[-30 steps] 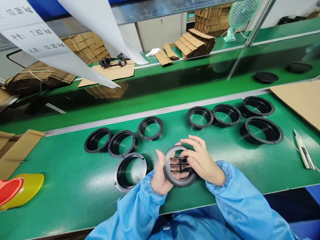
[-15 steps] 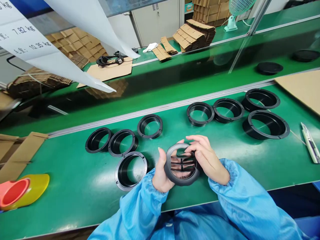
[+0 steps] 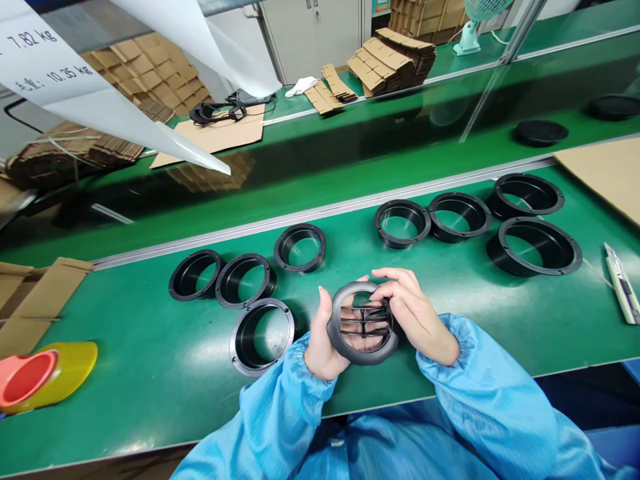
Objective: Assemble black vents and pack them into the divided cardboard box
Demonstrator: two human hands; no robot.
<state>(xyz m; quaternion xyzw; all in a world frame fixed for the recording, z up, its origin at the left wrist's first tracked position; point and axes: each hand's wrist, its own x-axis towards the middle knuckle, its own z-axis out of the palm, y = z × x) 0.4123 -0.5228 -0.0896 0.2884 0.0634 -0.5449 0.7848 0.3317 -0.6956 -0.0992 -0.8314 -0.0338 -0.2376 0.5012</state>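
A round black air vent (image 3: 369, 355) with slats across its opening is held above the green table, tilted toward me. My left hand (image 3: 323, 343) supports it from the left and beneath, thumb along the rim, and the palm shows between the slats. On the other side, my right hand (image 3: 417, 320) has its fingers bent over the upper right rim, with fingertips at the opening beside the slats. Its thumb is hidden. Nearest on the left stands a black flanged ring (image 3: 235, 343); another flanged ring (image 3: 323, 252) sits just beyond my hands.
Several more black rings (image 3: 500, 250) stand at the right, near a utility knife (image 3: 620, 280) and a cardboard sheet (image 3: 605, 170). A yellow and red tape holder (image 3: 75, 370) lies left. Behind the metal rail (image 3: 340, 203) runs a green belt with black round parts (image 3: 541, 133). Paper sheets (image 3: 100, 87) hang upper left.
The view has shifted slightly, so the surroundings sit a little higher in it. Both hands stay on the vent; its slats look slightly turned.
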